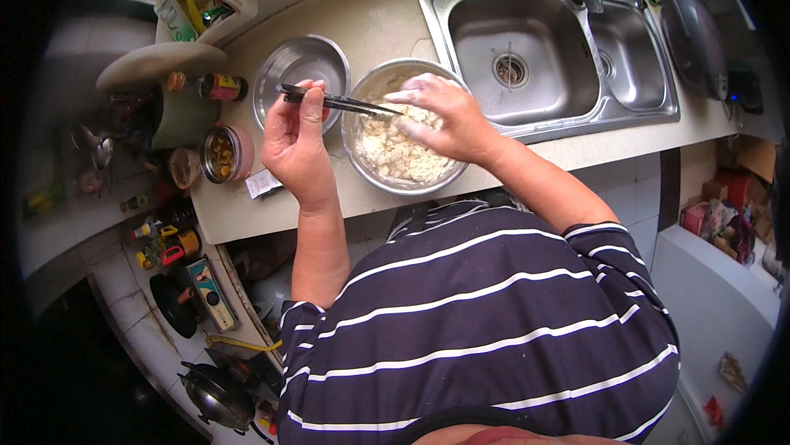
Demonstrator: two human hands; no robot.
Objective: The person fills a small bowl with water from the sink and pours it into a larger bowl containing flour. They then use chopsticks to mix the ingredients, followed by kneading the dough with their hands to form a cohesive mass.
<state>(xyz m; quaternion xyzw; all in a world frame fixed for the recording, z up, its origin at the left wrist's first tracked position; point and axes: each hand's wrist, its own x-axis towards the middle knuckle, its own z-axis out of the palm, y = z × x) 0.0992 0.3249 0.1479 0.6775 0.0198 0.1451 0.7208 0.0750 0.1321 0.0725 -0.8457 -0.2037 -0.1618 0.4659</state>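
My left hand (298, 142) is closed around a pair of black chopsticks (341, 103), held almost level. Their tips reach over a steel mixing bowl (355, 149) on the counter's front part. Inside lies pale, crumbly, floury dough (401, 150) in loose lumps. My right hand (444, 116) hovers above the bowl's right side, its fingers white with flour. Its thumb and fingers are apart, curved around the chopstick tips; whether they touch them I cannot tell. Behind my left hand stands a second steel bowl (306, 48), partly hidden by that hand.
A double steel sink (527, 128) is set into the counter on the right. Left of the bowls are a dark bottle with a red cap (210, 86), a pink container (240, 153) of yellowish food and a small white packet (262, 184). A wok (218, 396) sits lower left.
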